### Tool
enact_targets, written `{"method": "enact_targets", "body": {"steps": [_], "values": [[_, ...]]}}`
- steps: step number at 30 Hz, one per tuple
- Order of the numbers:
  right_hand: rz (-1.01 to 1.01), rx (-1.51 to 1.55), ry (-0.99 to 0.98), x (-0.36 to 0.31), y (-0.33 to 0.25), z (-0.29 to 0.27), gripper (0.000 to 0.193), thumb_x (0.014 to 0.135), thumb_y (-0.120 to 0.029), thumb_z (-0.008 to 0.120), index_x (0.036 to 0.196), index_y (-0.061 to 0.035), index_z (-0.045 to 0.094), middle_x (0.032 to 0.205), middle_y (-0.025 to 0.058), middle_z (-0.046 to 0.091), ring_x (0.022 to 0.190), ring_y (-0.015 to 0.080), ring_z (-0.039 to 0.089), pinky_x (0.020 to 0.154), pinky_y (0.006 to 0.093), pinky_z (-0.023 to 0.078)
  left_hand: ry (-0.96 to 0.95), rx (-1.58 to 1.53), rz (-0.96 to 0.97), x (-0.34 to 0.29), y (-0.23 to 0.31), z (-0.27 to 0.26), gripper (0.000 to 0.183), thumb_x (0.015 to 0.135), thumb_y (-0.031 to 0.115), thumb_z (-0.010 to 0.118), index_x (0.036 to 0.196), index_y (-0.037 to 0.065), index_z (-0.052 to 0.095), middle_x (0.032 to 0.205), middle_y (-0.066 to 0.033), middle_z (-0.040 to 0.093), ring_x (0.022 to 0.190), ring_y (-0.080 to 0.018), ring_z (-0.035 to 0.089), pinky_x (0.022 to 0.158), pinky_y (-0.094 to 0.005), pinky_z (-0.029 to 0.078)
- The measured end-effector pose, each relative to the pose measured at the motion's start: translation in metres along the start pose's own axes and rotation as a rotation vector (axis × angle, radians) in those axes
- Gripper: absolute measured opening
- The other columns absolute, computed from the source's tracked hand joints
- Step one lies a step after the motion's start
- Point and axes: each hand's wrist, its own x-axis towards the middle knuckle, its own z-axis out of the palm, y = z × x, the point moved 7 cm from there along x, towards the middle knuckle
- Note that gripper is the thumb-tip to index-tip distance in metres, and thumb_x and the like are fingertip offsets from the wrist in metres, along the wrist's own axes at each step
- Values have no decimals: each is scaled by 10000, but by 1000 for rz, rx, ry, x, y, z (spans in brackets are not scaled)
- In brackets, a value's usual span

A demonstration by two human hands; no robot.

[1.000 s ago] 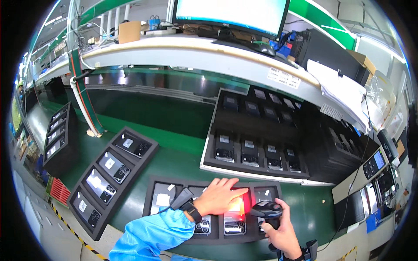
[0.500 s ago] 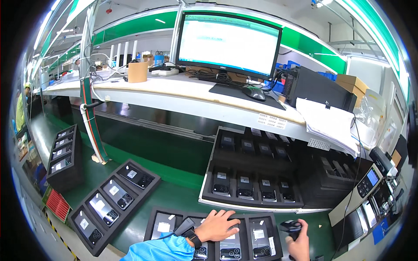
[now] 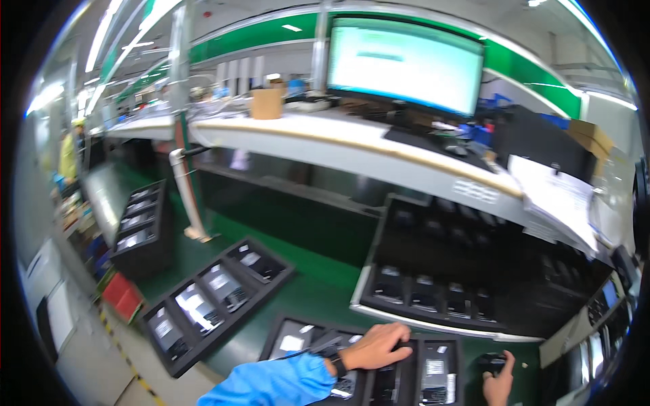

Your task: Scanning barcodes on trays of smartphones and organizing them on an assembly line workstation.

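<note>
A: Since half a second ago the view has tipped up; the monitor (image 3: 406, 64) fills more of the top, and the hands sit lower, near the bottom edge. The red glow seen a second ago is gone.

B: What step is this?

A: I judge it a scan of devices in the near tray (image 3: 437, 345). The left hand (image 3: 376, 346) lies flat, fingers spread, pressing on the tray, gripping nothing. The right hand (image 3: 499, 384) is closed around a dark handheld scanner (image 3: 492, 363), just right of the tray.

B: And the next move?

A: Likely aiming the scanner at the next slot while the left hand steadies the tray; it needs a clear line to the label.

B: The containers, left to right?

A: A far-left black tray (image 3: 139, 227) holds four devices in a column. The angled tray (image 3: 217, 301) holds about four, screens pale. The near tray holds dark devices with white labels, partly hidden by the blue sleeve (image 3: 271, 382). The raised rack (image 3: 433, 298) shows a row of four dark units; its back rows are too dim to count.
</note>
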Motion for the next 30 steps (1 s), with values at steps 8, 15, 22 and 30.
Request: {"method": "enact_targets", "body": {"steps": [8, 15, 22, 30], "values": [[-27, -103, 8, -8, -33, -6, 654, 894, -96, 764, 1480, -49, 476, 1319, 254, 646, 1157, 356, 688, 982, 394, 543, -99, 14, -146, -6, 5, -2, 409, 995, 367, 562, 1227, 33, 523, 1195, -147, 572, 1117, -344, 542, 1002, -440, 401], [-95, -80, 16, -6, -26, -4, 639, 903, -93, 756, 1478, -50, 481, 1317, 252, 644, 1143, 352, 694, 972, 391, 555, -110, 6, -158, -5, 6, 1, 519, 998, 371, 548, 1347, -10, 500, 1290, -182, 564, 1206, -358, 530, 1066, -453, 393], [-75, -39, 22, -5, -21, -3, 634, 911, -87, 755, 1478, -42, 475, 1297, 280, 641, 1119, 366, 701, 963, 388, 566, -91, 27, -144, -5, 7, -1, 536, 996, 374, 558, 1363, -12, 495, 1289, -186, 566, 1174, -363, 535, 1042, -457, 401], [-102, -74, 31, -6, -25, -5, 640, 908, -96, 764, 1475, -30, 477, 1287, 268, 650, 1116, 359, 704, 959, 379, 568, -90, 22, -143, -4, 6, 2, 537, 995, 375, 564, 1365, -8, 494, 1279, -183, 567, 1177, -360, 535, 1043, -454, 397]]}}
